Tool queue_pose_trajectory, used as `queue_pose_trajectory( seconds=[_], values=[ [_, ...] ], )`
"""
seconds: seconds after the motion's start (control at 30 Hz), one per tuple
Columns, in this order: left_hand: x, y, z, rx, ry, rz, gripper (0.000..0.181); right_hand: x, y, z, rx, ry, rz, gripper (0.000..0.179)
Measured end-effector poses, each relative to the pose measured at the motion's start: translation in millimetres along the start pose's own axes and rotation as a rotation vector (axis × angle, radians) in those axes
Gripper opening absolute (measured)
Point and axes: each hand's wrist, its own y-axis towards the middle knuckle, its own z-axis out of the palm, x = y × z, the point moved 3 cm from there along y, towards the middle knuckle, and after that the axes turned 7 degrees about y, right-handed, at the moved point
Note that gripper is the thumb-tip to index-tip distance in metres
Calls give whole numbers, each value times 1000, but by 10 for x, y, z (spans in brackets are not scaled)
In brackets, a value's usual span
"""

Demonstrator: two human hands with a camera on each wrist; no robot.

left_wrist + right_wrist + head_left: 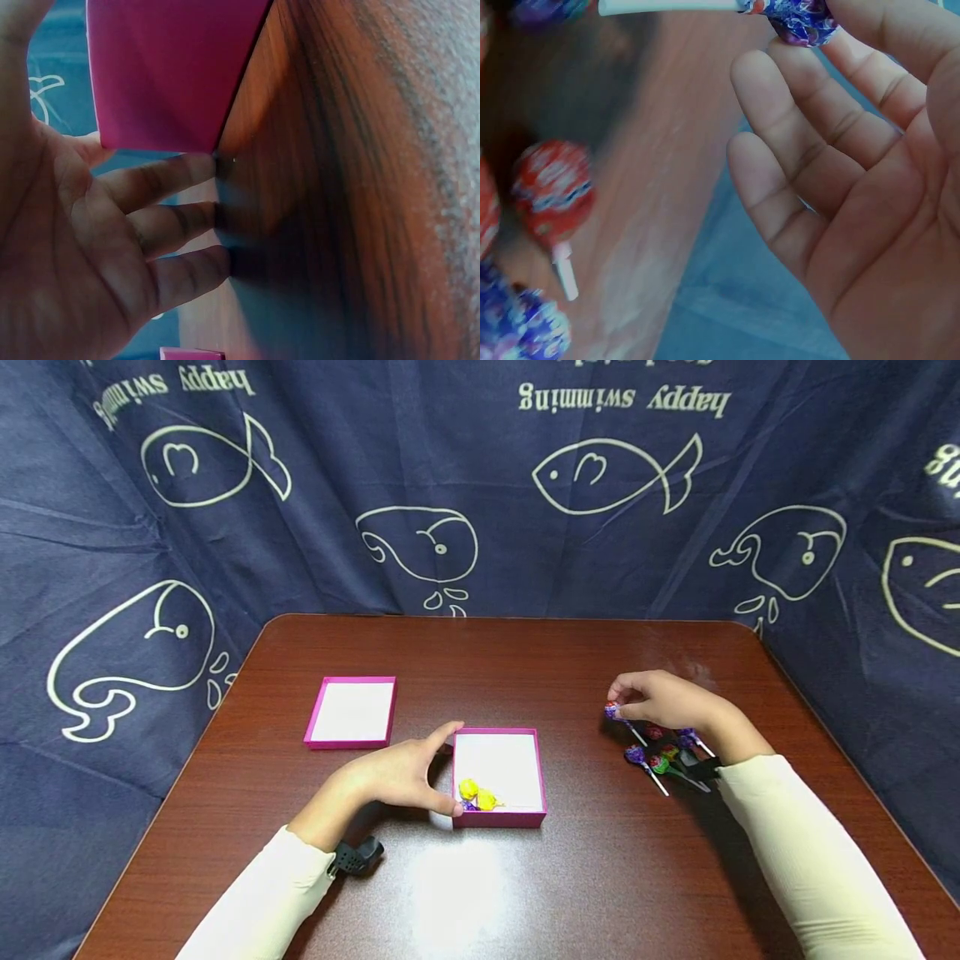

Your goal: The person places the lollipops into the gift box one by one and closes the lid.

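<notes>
A square pink box point(498, 820) with a white inside stands mid-table. My left hand point(401, 774) holds it at the left side, thumb on the near corner and index fingertip at the far corner. In the left wrist view, the other fingers reach down beside the pink wall point(172, 75). Two yellow lollipops point(486, 800) and a purple one point(469, 806) lie in its near-left corner. To the right, my right hand point(667, 697) pinches a purple lollipop point(611, 710) by its wrapped head; its white stick point(667, 6) points away from the palm.
Below my right hand lies a loose group of lollipops, including a purple one point(635, 755), a green one point(660, 765) and a red one point(555, 187). A shallow pink lid point(347, 745) with a white inside sits at the left. Blue printed cloth point(495, 560) hangs behind the table.
</notes>
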Motion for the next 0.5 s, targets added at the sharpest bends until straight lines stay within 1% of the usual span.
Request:
queue_pose_trajectory(
  seconds=[0.13,0.2,0.33,0.5],
  values=[
    [5,-5,4,2,-4,-3,119,128,23,31,13,16,-30,9],
    [6,-5,7,3,-5,-1,119,189,45,48,8,-5,-63,8],
    [4,-1,6,3,-6,-1,119,315,92,79,-25,-80,-142,10],
    [7,-4,6,4,-12,1,120,481,125,146,-28,-88,-192,11]
  ],
)
